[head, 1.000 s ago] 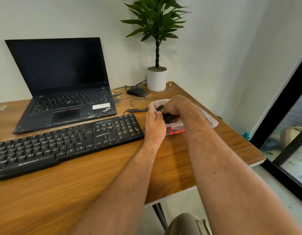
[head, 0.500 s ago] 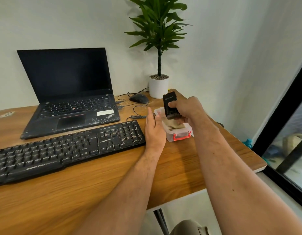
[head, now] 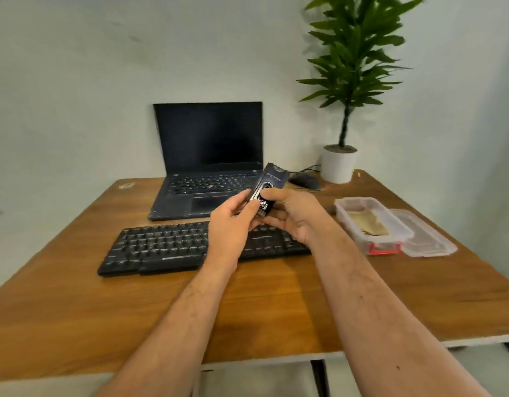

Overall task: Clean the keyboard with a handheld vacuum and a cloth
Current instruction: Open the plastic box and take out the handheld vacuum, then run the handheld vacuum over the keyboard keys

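A small black handheld vacuum (head: 272, 181) is held upright above the black keyboard (head: 167, 247). My right hand (head: 293, 216) grips its lower part, thumb on its front. My left hand (head: 233, 222) holds its left side with thumb and fingers curled round it. The keyboard lies across the middle of the wooden desk (head: 262, 308), partly hidden by both hands. A folded beige cloth (head: 367, 223) lies in a clear plastic box (head: 373, 245) at the right.
An open black laptop (head: 207, 156) stands behind the keyboard. A black mouse (head: 305, 181) with cables and a potted plant (head: 340, 164) sit at the back right. The box's lid (head: 425, 239) lies beside the box, near the desk's right edge.
My right hand lifted the vacuum out of the box and carried it left over the keyboard. My left hand rose from the desk and took hold of it. The camera turned left.
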